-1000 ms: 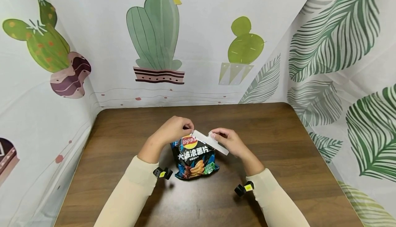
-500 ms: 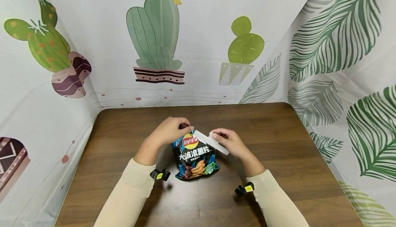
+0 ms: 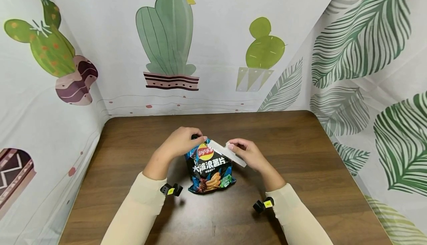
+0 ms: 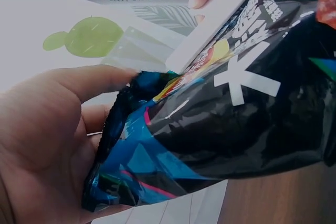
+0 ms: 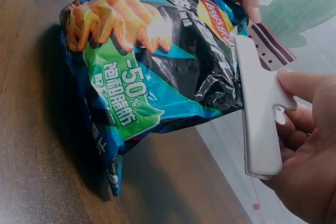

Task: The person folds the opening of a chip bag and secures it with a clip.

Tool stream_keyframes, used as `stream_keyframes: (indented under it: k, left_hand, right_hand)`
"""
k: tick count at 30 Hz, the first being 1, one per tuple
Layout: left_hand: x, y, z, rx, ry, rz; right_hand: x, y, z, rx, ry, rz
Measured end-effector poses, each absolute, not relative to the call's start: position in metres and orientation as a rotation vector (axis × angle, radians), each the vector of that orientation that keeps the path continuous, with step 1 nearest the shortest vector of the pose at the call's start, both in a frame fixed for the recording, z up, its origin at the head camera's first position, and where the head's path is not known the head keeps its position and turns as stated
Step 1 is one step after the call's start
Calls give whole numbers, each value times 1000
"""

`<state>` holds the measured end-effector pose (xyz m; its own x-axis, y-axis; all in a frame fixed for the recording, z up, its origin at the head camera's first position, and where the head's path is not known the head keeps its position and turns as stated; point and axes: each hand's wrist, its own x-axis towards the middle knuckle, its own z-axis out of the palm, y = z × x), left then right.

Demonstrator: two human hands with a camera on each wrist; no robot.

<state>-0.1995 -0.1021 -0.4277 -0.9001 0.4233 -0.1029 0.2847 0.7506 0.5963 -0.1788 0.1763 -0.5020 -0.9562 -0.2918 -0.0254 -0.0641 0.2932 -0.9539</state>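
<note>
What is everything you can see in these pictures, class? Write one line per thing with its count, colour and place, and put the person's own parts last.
snack bag: 1, black and blue with a red and yellow logo, between the hands
bag clip: 1, white, at the bag's top edge
table: 1, brown, beneath the bag
printed cloth: number of sheets unclear, white with cacti and leaves, behind and beside the table
wrist devices: 2, black with yellow labels, one by each cuff
sleeves: 2, cream, on both arms
left hand: 1, bare, fingers holding the bag's top edge
right hand: 1, bare, fingers gripping the clip
</note>
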Motion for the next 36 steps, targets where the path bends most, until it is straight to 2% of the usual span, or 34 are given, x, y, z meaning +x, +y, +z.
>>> stream_keyframes:
  k: [20,36]
  left_hand:
    - [-203,-106,-426,728,2658,835]
    - [-202,-105,-426,729,2628,858]
  right_hand:
    - [-180,180,-507,-366,2371,-1730]
    - [-179,179,-506,-421,2372,-1769]
